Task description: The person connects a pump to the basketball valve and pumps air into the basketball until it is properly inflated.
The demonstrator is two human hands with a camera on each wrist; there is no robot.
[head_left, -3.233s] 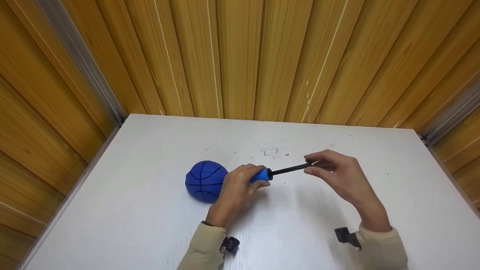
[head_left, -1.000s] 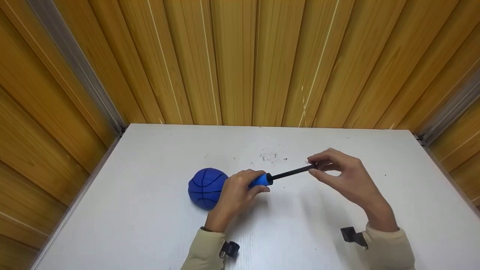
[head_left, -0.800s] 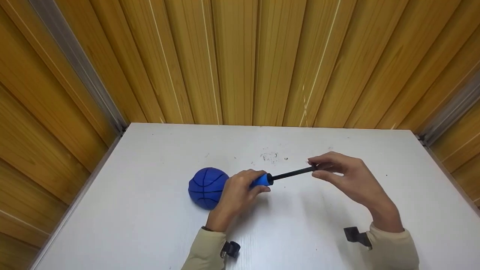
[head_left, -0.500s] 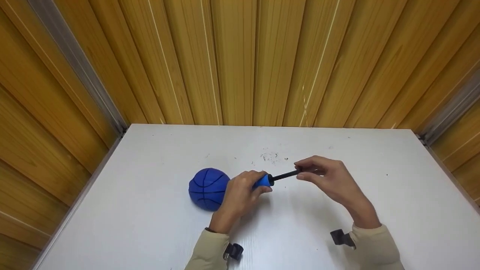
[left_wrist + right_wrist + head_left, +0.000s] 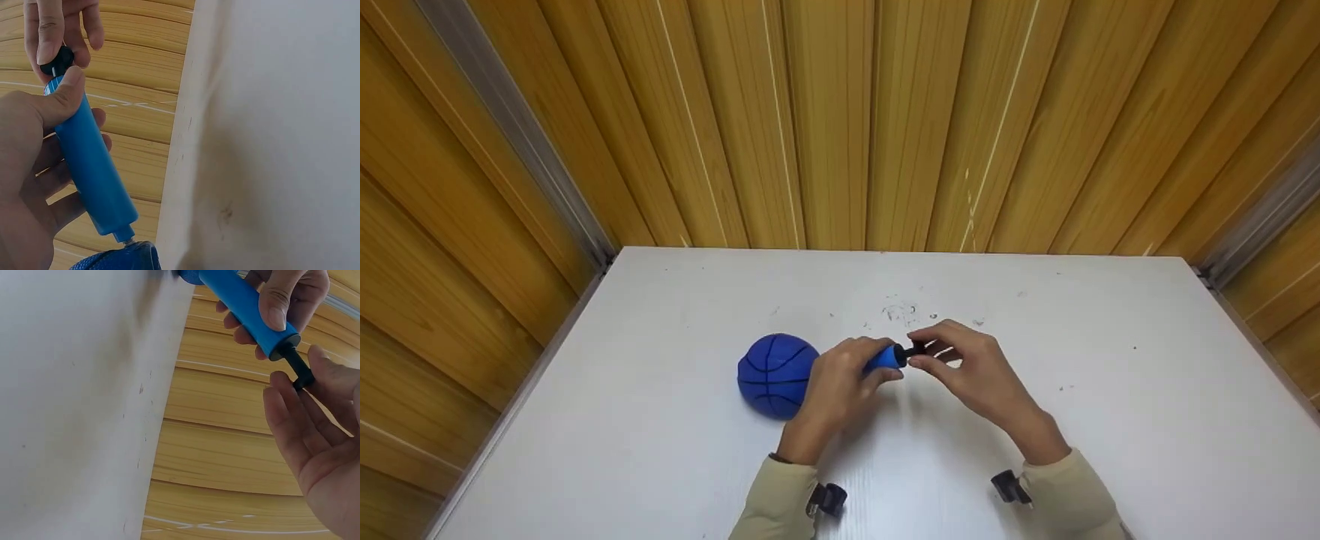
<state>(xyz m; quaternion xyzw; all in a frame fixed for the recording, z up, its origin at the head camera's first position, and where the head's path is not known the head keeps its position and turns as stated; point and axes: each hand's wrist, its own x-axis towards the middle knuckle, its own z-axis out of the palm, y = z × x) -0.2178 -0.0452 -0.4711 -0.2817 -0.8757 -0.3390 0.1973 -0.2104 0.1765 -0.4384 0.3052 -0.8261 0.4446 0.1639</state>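
Observation:
A dark blue toy basketball with black seams sits on the white table, its outline slightly lumpy. Fingers and thumb of my left hand wrap round the blue barrel of a hand pump. At the barrel's lower end, a short nozzle with a thin metal needle meets the ball. My right hand pinches the pump's black handle between thumb and fingertips, close to the barrel's end. Only a short length of black rod shows there. In the head view the left hand hides most of the barrel.
The white table carries small dark marks beyond the hands. Behind it stands a yellow wood-patterned wall, with a grey metal post at the left corner. Black camera mounts sit on both wrists.
My right hand first drifts slightly right, then moves left toward the left hand, sliding the long black rod into the barrel. Left hand and ball stay almost in place.

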